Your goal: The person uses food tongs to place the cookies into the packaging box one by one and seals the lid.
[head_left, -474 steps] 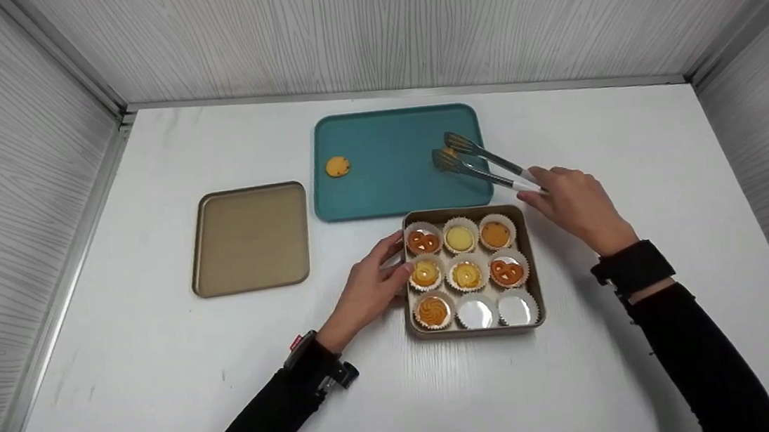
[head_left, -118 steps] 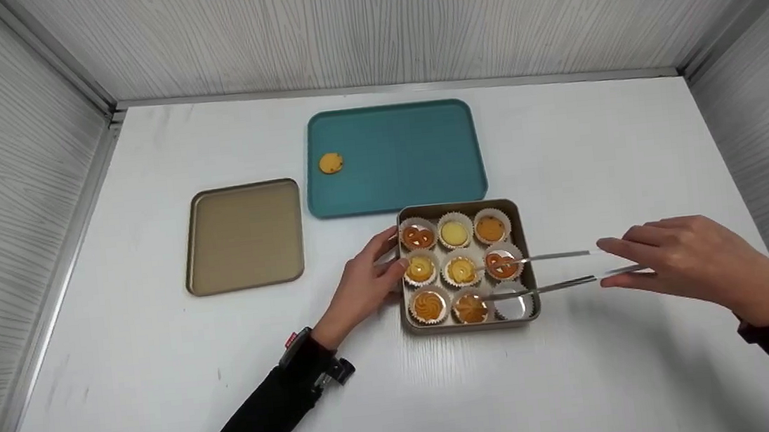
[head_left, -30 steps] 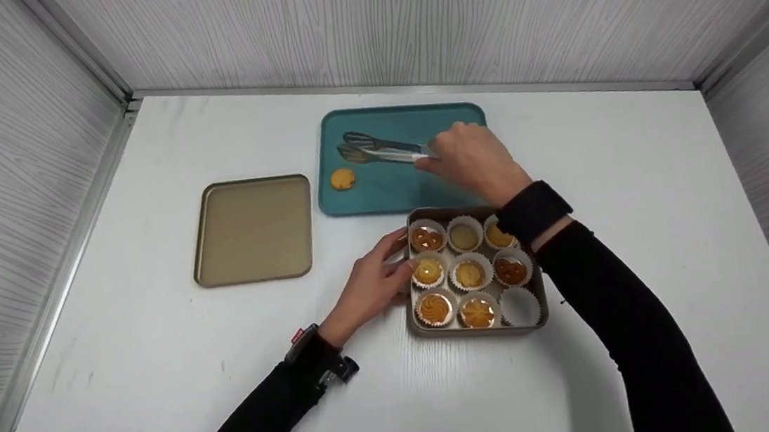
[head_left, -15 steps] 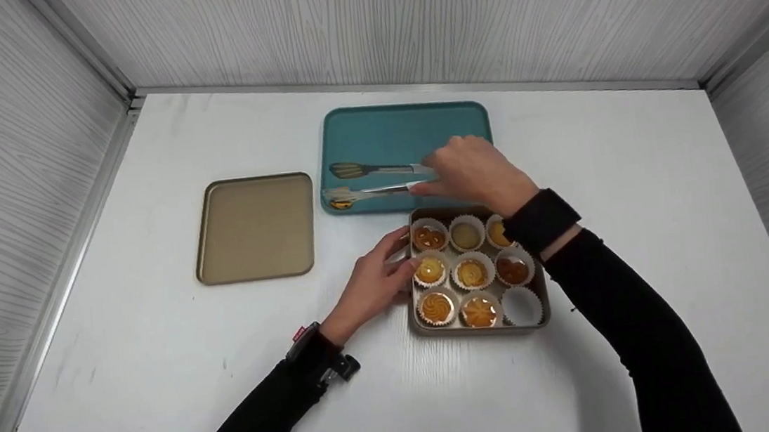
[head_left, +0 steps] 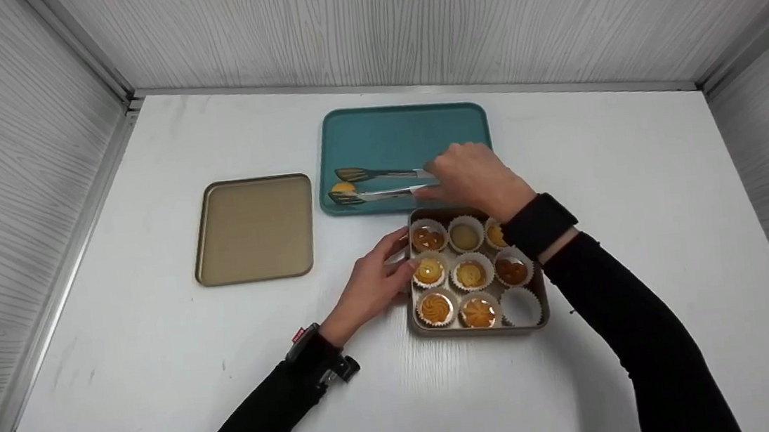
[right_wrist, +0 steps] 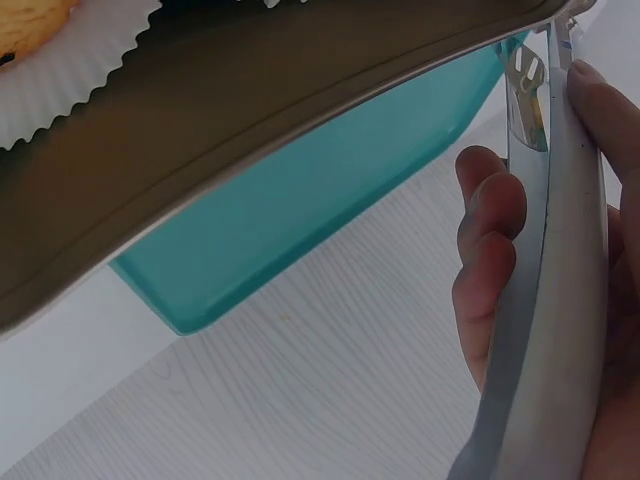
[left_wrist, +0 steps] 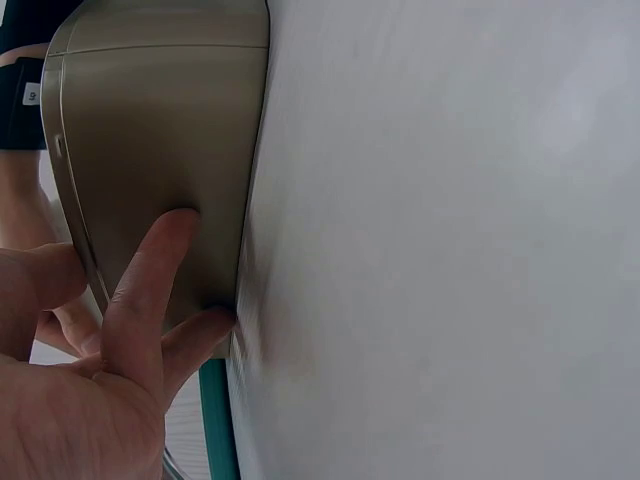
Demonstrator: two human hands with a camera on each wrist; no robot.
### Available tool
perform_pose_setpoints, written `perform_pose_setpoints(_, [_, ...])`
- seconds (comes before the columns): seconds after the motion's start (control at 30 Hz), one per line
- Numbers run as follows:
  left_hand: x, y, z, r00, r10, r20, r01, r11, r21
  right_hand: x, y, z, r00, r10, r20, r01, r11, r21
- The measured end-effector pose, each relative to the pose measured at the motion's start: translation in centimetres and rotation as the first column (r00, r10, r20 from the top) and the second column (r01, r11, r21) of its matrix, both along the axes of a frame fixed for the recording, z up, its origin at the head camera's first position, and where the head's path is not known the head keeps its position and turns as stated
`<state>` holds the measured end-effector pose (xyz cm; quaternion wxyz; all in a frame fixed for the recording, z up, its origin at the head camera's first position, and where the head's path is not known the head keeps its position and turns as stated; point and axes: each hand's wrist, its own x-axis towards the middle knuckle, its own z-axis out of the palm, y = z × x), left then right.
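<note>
My right hand (head_left: 476, 175) grips a pair of tongs (head_left: 389, 193) with pale handles, reaching over the teal tray (head_left: 404, 129). The spread tong heads stand on either side of a round cookie (head_left: 343, 187) at the tray's left; the near head partly covers it. In the right wrist view, my fingers (right_wrist: 492, 205) wrap the handle. My left hand (head_left: 367, 288) holds the left side of a gold tin (head_left: 484, 330), thumb at the rim and fingers against the outer wall (left_wrist: 160, 130). Paper cups in the tin hold several cookies; the front right cup (head_left: 521, 306) has none.
A shallow gold square lid or tray (head_left: 255, 228) lies left of the teal tray. The tin stands just in front of the teal tray, under my right forearm (head_left: 619, 306). Grey panels (head_left: 408, 23) enclose the white table at back and sides.
Over the earlier frames, a cookie filled the tin's front middle cup. My right hand then swung to the tray's left; the tongs spread and came around the last cookie. My left hand stayed.
</note>
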<state>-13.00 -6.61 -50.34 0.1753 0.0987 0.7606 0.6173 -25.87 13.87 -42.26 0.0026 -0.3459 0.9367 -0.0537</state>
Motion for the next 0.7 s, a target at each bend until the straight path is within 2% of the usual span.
perform_pose_setpoints(0.17, [0.1, 0.1, 0.1, 1.000, 0.005, 0.030, -0.006, 1.000, 0.010, 0.2, 0.7, -0.2, 0.998, 0.037, -0.059, -0.037, 0.999, -0.001])
perform_pose_setpoints(0.27, [0.2, 0.1, 0.1, 1.000, 0.006, 0.022, -0.006, 1.000, 0.006, 0.3, 1.1, -0.2, 0.996, 0.046, -0.080, -0.046, 0.999, -0.003])
perform_pose_setpoints(0.5, [0.1, 0.1, 0.3, 1.000, 0.002, 0.000, -0.002, 1.000, -0.004, 0.5, 2.8, 0.2, 0.996, 0.021, -0.086, -0.023, 0.999, -0.029])
perform_pose_setpoints(0.7, [0.0, 0.1, 0.2, 1.000, 0.006, -0.014, -0.007, 1.000, -0.018, 1.5, 5.1, 1.2, 0.995, 0.006, -0.102, -0.014, 0.997, -0.074])
